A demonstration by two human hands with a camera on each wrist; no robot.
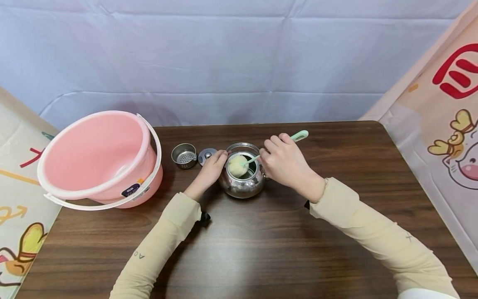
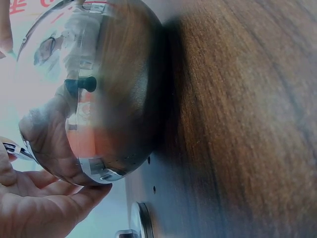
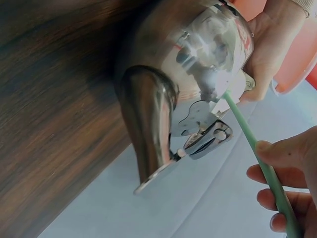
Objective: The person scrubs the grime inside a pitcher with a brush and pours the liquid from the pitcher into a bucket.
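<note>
A shiny steel teapot stands on the table with its lid off. My left hand grips it at the left side near the rim, fingers against the steel in the left wrist view. My right hand holds the pale green handle of a sponge brush, fingers wrapped around it. The brush's round cream head is at the mouth of the pot. The spout shows in the right wrist view, on the side toward my right hand.
A small steel strainer and the pot lid with its knob lie left of the pot. Further left stands a large pink bucket with a white handle. A pale cloth hangs behind the dark wooden table.
</note>
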